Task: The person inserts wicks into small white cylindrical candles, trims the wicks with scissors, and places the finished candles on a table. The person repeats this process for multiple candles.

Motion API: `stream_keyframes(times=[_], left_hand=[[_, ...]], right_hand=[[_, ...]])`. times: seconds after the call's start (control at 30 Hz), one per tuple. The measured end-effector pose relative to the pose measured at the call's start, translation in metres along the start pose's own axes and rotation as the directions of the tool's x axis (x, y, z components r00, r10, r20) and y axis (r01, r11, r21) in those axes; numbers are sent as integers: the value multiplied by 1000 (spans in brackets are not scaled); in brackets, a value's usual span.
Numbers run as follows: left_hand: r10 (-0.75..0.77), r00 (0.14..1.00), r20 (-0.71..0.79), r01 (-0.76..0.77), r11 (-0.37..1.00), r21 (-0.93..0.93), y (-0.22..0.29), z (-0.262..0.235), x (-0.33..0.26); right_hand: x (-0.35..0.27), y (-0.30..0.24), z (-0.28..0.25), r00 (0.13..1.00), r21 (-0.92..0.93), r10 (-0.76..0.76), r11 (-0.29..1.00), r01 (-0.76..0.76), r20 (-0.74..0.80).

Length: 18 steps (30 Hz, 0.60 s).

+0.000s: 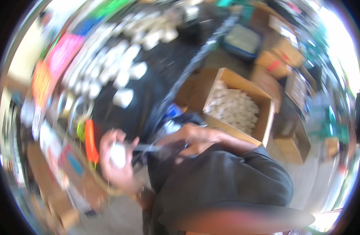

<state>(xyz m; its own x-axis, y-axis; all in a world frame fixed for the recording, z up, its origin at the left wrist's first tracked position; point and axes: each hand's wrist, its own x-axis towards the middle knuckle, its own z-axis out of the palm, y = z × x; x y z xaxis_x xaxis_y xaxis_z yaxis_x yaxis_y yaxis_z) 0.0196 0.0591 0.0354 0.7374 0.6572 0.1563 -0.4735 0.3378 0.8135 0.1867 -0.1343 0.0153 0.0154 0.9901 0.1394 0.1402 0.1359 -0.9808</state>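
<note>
White, small and round, an object [118, 154] sits clamped in the left hand [117, 160] at seven o'clock. Beside it, the right hand [191, 139] pinches a thin tool [148, 148]; its tip could slip, since everything is motion-blurred.

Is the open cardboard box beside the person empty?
No, the cardboard box is filled with rows of small white items.
</note>
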Motion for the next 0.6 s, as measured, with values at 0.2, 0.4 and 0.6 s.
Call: stream_keyframes(times=[0.2, 0.4, 0.6], left_hand=[[-80, 984, 157, 100, 988, -121, 0, -12, -8], [-106, 985, 137, 150, 917, -370, -2, -11, -7], [-99, 975, 198, 164, 923, -348, -8, -23, -9]], right_hand=[[2, 14, 13, 974, -12, 226, 974, -226, 2], [19, 14, 21, 980, 169, 191, 969, -180, -51], [27, 23, 24, 984, 171, 170, 973, -158, -58]])
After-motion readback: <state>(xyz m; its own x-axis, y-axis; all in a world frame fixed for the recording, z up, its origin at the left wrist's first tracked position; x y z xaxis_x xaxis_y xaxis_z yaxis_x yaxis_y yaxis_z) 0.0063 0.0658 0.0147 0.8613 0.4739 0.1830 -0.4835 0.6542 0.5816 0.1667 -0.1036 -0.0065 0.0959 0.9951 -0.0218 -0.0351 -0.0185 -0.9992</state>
